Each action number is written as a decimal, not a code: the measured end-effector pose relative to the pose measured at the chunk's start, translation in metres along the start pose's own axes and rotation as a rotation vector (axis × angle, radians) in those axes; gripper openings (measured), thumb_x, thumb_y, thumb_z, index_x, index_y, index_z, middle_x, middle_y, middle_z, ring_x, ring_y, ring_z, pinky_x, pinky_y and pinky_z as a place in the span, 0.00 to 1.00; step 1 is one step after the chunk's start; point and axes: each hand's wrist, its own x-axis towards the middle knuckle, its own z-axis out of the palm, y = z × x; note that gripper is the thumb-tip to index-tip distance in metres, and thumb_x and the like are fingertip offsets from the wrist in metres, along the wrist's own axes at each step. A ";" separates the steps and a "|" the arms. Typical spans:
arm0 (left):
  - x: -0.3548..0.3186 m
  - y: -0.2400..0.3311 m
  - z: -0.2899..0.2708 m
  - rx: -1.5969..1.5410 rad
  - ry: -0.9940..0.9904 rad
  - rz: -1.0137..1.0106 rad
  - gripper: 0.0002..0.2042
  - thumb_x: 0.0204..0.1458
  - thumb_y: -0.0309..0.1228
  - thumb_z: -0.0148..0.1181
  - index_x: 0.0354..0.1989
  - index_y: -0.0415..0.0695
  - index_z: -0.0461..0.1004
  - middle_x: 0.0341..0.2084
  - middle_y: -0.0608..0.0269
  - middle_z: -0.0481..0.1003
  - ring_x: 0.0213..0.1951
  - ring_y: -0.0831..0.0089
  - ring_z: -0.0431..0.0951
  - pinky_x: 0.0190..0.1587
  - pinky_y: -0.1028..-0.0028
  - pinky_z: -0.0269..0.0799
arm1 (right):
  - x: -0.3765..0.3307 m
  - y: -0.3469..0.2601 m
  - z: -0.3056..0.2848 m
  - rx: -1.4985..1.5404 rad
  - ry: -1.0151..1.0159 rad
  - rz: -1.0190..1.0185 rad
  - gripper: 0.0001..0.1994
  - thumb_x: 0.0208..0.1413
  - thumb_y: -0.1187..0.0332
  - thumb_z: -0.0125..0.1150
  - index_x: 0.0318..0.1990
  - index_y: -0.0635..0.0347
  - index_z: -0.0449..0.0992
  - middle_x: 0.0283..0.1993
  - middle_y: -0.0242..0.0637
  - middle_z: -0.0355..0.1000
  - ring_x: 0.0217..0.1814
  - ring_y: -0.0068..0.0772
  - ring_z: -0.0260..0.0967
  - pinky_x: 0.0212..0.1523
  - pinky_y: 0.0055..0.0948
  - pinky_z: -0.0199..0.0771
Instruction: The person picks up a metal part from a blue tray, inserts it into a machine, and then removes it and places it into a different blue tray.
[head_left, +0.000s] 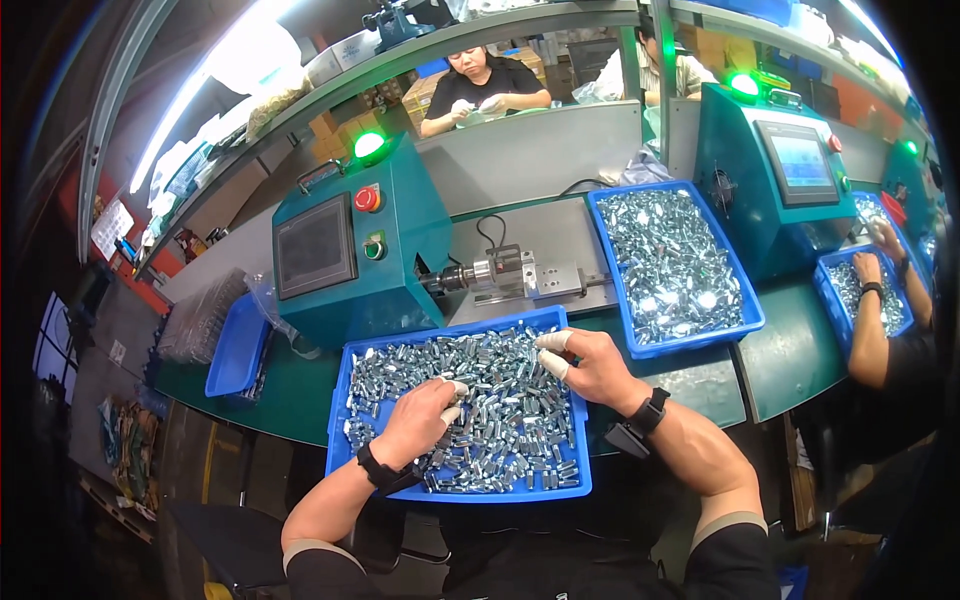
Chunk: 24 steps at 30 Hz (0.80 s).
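Left fingers (455, 388) curl and right fingers (553, 363) part slightly, any grip unclear in both, at metal pieces (505, 420) that probably call for a light, shallow touch, lying in the blue tray (582, 430) on the green surface (300, 412)

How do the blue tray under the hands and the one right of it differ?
The near tray has the left hand and right hand over it; the right tray has neither. The near tray's long side runs sideways, the right tray's away from the camera. Both are blue and hold shiny metal parts.
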 end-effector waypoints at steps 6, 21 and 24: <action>0.024 0.001 -0.009 -0.230 0.025 -0.066 0.15 0.57 0.22 0.72 0.53 0.42 0.82 0.41 0.56 0.82 0.44 0.60 0.84 0.48 0.65 0.79 | 0.002 0.009 0.002 -0.007 0.027 -0.040 0.09 0.63 0.72 0.72 0.48 0.65 0.86 0.39 0.42 0.83 0.33 0.32 0.80 0.36 0.29 0.79; 0.177 0.015 -0.048 -0.330 0.141 0.024 0.12 0.59 0.21 0.70 0.51 0.39 0.83 0.40 0.56 0.83 0.42 0.66 0.85 0.47 0.68 0.80 | 0.003 0.013 -0.002 0.014 0.063 -0.035 0.11 0.63 0.66 0.74 0.48 0.60 0.86 0.36 0.43 0.82 0.34 0.43 0.82 0.36 0.37 0.81; 0.196 0.013 -0.045 -0.247 0.133 0.067 0.11 0.59 0.22 0.70 0.51 0.38 0.83 0.40 0.56 0.84 0.42 0.66 0.84 0.47 0.69 0.80 | 0.002 0.010 -0.003 0.018 0.058 -0.039 0.11 0.63 0.66 0.74 0.49 0.59 0.85 0.36 0.43 0.82 0.34 0.43 0.82 0.35 0.37 0.81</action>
